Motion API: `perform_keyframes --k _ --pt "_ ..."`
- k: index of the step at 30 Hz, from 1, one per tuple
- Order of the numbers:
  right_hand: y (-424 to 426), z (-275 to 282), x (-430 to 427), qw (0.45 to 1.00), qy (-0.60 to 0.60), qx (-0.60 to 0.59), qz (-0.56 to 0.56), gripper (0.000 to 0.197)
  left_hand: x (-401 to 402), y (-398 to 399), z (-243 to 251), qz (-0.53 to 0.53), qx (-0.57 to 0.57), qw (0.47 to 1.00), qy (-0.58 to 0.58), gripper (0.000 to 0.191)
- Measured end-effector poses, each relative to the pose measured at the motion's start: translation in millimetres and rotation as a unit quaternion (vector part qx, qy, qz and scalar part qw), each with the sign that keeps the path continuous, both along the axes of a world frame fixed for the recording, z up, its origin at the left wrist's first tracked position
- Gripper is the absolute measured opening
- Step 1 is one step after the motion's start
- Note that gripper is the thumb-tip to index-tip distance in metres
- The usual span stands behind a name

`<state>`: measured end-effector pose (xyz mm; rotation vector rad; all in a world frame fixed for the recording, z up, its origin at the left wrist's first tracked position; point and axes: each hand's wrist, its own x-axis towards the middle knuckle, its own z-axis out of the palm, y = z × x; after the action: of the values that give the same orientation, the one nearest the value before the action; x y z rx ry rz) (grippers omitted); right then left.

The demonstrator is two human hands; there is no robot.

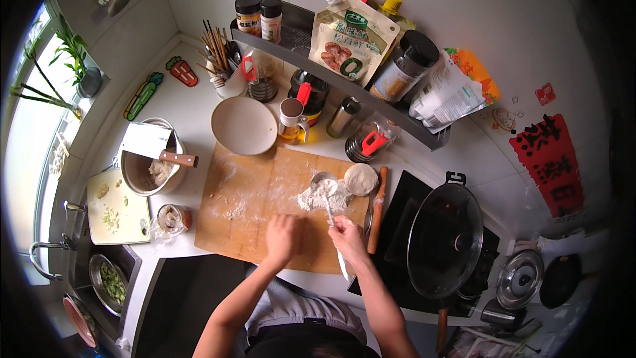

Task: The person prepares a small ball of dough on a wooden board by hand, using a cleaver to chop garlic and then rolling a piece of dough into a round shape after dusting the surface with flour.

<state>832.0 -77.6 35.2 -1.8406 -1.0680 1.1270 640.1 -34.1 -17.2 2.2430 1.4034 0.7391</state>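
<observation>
My right hand (pixel 348 238) grips the handle of a metal ladle (pixel 324 184). White flour fills its bowl, which rests at a heap of flour (pixel 308 201) on a wooden board (pixel 233 233). Close behind the heap sits a round, floured ball of dough (pixel 361 179). My left hand (pixel 284 238) is over the front middle of the board, blurred, with its fingers curled down. Whether it holds anything is hidden. A wooden rolling pin (pixel 380 209) lies along the board's right edge.
Left stand a pot of dough (pixel 131 179) with a cleaver (pixel 149 141) across its rim, a small cutting board (pixel 134 228) and a jar (pixel 174 218). A bowl (pixel 243 124) touches the board's back edge. A lidded wok (pixel 444 238) occupies the stove; a seasoning rack (pixel 343 82) spans the back.
</observation>
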Motion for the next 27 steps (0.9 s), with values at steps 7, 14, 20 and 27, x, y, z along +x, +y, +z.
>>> perform_keyframes --k 7,14,20,27 --pt "-2.9 55.9 20.1 0.997 -0.062 0.019 -0.032 0.015 126.5 20.3 -23.7 -0.164 -0.040 0.957 0.237 0.080" --pt "-13.8 29.8 24.2 0.998 0.008 -0.022 -0.055 0.014 32.8 50.7 -5.0 -0.029 -0.026 0.978 0.207 0.096" --pt "-25.8 -8.1 11.9 1.000 -0.021 0.004 -0.005 0.021 -91.4 87.4 8.6 0.052 0.015 0.973 0.223 0.094" --pt "-30.0 -31.6 4.2 0.998 -0.045 0.018 -0.037 0.027 -29.4 46.2 -7.2 0.025 -0.025 0.986 0.164 0.091"
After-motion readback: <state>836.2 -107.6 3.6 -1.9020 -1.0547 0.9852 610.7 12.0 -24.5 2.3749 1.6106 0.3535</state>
